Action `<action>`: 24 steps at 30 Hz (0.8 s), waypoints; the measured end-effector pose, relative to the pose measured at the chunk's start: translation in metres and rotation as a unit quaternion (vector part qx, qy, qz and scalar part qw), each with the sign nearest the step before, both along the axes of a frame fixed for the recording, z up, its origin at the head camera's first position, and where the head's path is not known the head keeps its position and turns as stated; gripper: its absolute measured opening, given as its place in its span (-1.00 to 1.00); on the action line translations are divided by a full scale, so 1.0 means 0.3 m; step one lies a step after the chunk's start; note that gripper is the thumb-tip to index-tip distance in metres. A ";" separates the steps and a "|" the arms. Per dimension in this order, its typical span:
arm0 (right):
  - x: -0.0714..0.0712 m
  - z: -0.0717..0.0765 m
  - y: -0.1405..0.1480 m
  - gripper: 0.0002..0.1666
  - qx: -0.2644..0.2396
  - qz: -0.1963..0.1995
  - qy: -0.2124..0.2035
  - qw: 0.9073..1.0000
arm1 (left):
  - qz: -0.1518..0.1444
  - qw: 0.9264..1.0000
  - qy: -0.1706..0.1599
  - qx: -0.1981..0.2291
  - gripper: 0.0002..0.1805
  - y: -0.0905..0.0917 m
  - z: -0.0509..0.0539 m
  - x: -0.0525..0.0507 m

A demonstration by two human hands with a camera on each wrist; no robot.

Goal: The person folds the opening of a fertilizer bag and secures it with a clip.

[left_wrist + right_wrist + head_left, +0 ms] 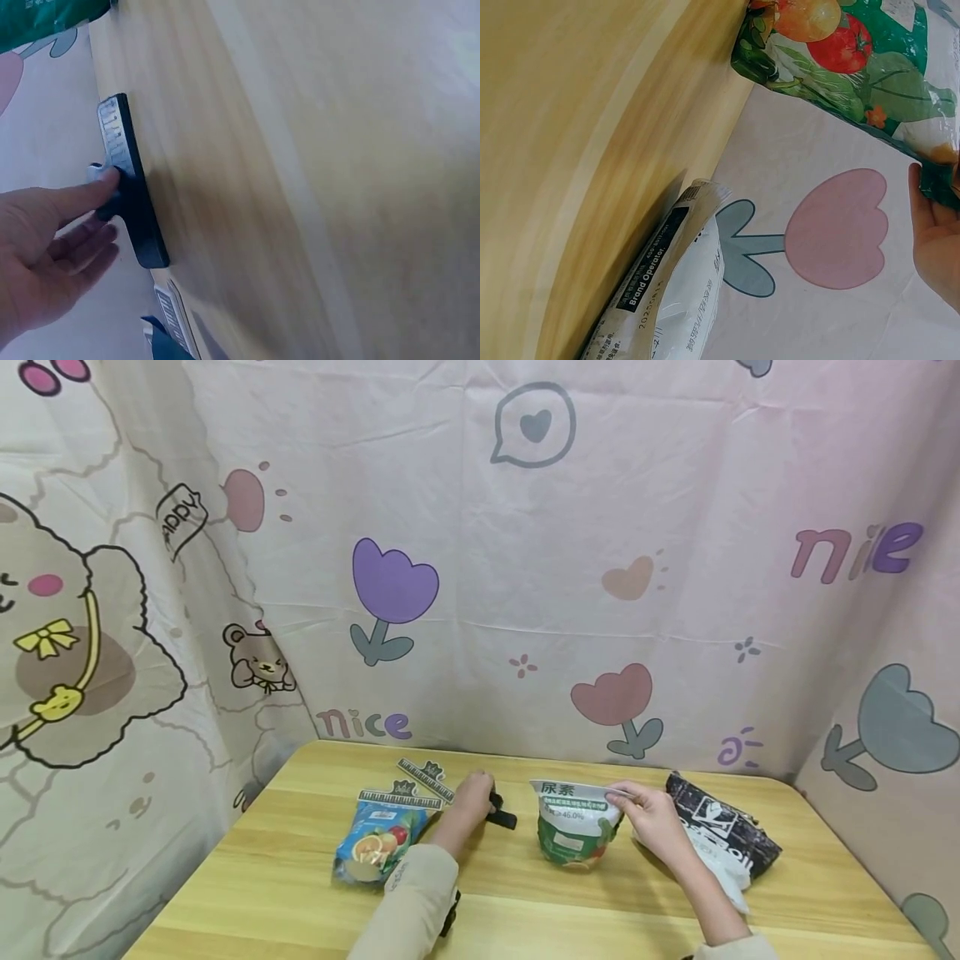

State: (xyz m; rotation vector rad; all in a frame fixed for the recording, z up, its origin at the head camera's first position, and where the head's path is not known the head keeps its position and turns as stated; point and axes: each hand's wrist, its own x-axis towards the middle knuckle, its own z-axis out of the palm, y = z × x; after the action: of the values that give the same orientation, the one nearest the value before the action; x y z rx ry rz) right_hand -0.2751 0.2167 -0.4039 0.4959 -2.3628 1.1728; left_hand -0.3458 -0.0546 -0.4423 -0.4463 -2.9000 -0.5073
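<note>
We see the green-and-white printed plastic bag [573, 835] upright over the wooden tabletop [525, 906], top edge uppermost; the right hand's grip [658, 822] pinches its upper right corner. Left of this bag, the left hand's grip [471, 797], loosely bent, pinches the black bar-shaped clip [138, 196], its long axis pointing bagward.

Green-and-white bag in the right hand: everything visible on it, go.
The green-and-white bag looks like glossy, slightly creased plastic. Its white upper part carries dark characters, a green strip and "46.0%"; the green lower part shows printed tomatoes and leafy vegetables, plus a pale label. It is upright and bulges toward the bottom. The right hand pinches its upper right corner. Whether its base touches the wooden table is unclear.
</note>
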 end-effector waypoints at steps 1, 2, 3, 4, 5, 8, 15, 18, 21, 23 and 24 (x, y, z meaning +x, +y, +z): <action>0.000 -0.001 0.001 -0.93 -0.001 0.001 0.001 1.000 | -0.013 1.000 -0.001 0.009 -0.74 -0.007 0.002 0.000; 0.000 -0.001 0.001 -0.93 -0.002 0.001 0.003 1.000 | -0.026 1.000 -0.004 0.017 -0.74 -0.013 0.002 0.000; 0.000 -0.003 0.001 -0.93 -0.003 0.002 0.006 1.000 | -0.040 0.999 -0.009 0.024 -0.75 -0.018 0.003 -0.001; -0.033 -0.045 0.023 -0.91 -0.010 0.023 0.015 1.000 | -0.054 0.998 -0.013 0.027 -0.74 -0.023 0.005 -0.001; -0.032 -0.047 0.024 -0.91 -0.012 0.026 0.016 0.999 | -0.071 0.997 -0.013 0.028 -0.74 -0.027 0.005 -0.003; -0.031 -0.053 0.029 -0.87 -0.009 0.030 0.022 0.999 | -0.103 0.994 -0.013 0.018 -0.75 -0.033 0.006 -0.007; 0.019 -0.021 0.020 -0.82 -0.060 0.036 -0.061 0.996 | -0.083 0.992 -0.024 0.091 -0.66 -0.033 0.025 -0.003; 0.021 -0.019 0.018 -0.82 -0.088 0.038 -0.081 0.992 | -0.066 0.991 -0.017 0.113 -0.66 -0.034 0.042 -0.003; 0.017 -0.015 0.008 -0.86 -0.097 0.030 -0.087 0.991 | -0.063 0.992 0.013 0.113 -0.69 -0.041 0.071 0.003; 0.010 -0.015 0.000 -0.88 -0.099 0.032 -0.087 0.991 | -0.062 0.990 0.033 0.122 -0.68 -0.048 0.097 0.010; 0.007 -0.016 -0.005 -0.89 -0.103 0.034 -0.087 0.990 | -0.061 0.989 0.040 0.131 -0.68 -0.052 0.112 0.015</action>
State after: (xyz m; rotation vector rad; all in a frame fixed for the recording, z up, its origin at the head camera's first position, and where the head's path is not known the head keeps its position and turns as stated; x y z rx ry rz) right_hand -0.2731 0.2153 -0.4086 0.4223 -2.3462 1.5291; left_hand -0.3414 -0.0700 -0.4086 -0.5913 -2.6900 -0.8552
